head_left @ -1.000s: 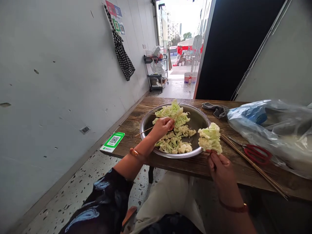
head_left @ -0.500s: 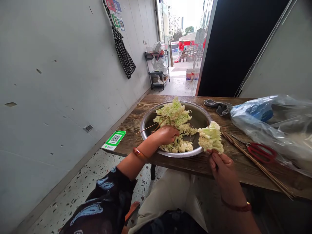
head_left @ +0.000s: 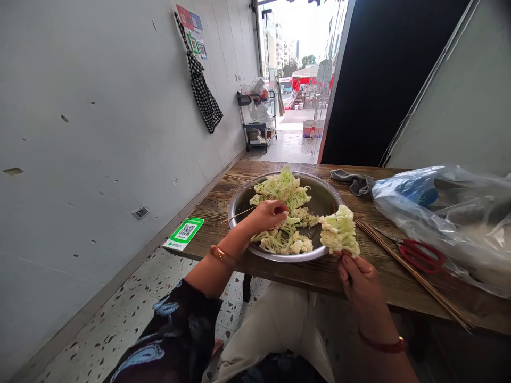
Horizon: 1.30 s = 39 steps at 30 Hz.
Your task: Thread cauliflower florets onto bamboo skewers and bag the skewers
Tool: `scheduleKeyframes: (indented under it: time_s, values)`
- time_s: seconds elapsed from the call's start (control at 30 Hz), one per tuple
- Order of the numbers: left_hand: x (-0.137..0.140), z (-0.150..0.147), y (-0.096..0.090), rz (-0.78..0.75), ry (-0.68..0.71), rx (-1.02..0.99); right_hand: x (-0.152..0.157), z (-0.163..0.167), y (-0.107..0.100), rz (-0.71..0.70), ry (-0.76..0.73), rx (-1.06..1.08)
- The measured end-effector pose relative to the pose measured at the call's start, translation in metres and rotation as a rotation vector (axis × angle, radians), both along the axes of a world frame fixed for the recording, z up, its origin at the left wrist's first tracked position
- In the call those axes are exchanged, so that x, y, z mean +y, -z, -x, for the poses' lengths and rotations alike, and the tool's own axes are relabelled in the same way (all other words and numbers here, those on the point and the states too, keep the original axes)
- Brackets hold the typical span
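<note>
A wide metal basin (head_left: 293, 258) sits near the table's front edge with cauliflower in it. Toward its back, skewered cauliflower (head_left: 281, 186) is piled up, thin sticks poking out to the left. Loose florets (head_left: 279, 242) lie at the front of the basin. Over these florets is my left hand (head_left: 271, 214), its fingers pinched on a small cauliflower floret (head_left: 290, 220) that they partly hide. My right hand (head_left: 359, 279) grips a cauliflower skewer (head_left: 339, 231) from below, upright at the basin's right rim; most of its stick is hidden.
Bamboo sticks (head_left: 415, 276) lie in a bundle right of the basin, beside red-handled scissors (head_left: 421, 256). Farther right is a clear plastic bag (head_left: 459, 213). A grey cloth (head_left: 353, 182) lies behind, and a green QR card (head_left: 184, 233) at the table's left corner.
My left hand has lifted slightly from among the loose florets, with a small floret at its fingertips. The right hand still holds the cauliflower skewer. The view has shifted a little.
</note>
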<state>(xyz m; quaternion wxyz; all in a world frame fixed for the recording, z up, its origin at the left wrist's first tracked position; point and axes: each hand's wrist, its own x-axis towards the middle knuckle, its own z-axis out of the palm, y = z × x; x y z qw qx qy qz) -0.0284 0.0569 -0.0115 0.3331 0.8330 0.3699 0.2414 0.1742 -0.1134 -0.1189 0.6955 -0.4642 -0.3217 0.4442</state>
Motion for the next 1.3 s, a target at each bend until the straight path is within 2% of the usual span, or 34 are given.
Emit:
scheduleKeyframes:
  time_s: [0.13,0.4,0.53,0.77,0.93,1.03,1.13,1.3]
  values:
    - [-0.004,0.0,-0.004,0.34,0.021,-0.24,0.001,0.0,0.002,-0.002,0.004,0.02]
    - [-0.01,0.0,-0.007,0.544,-0.043,-0.536,0.002,0.002,-0.003,-0.007,-0.007,0.007]
    - [-0.012,0.0,-0.01,0.633,-0.002,-0.625,0.003,0.002,-0.001,0.02,-0.013,-0.008]
    - [-0.015,-0.003,-0.006,0.468,0.046,-0.549,0.007,0.002,0.007,-0.002,-0.045,-0.042]
    - [-0.004,-0.001,0.001,0.113,-0.053,-0.45,0.006,0.003,0.005,0.022,-0.029,-0.109]
    - [-0.003,0.001,-0.001,-0.021,-0.147,-0.402,0.005,0.002,0.006,0.026,-0.033,-0.118]
    - [-0.006,0.002,-0.005,-0.046,-0.2,-0.419,0.006,0.001,0.009,0.032,-0.03,-0.104]
    - [-0.009,0.0,-0.005,0.062,-0.172,-0.456,0.007,0.002,0.009,0.02,-0.034,-0.104]
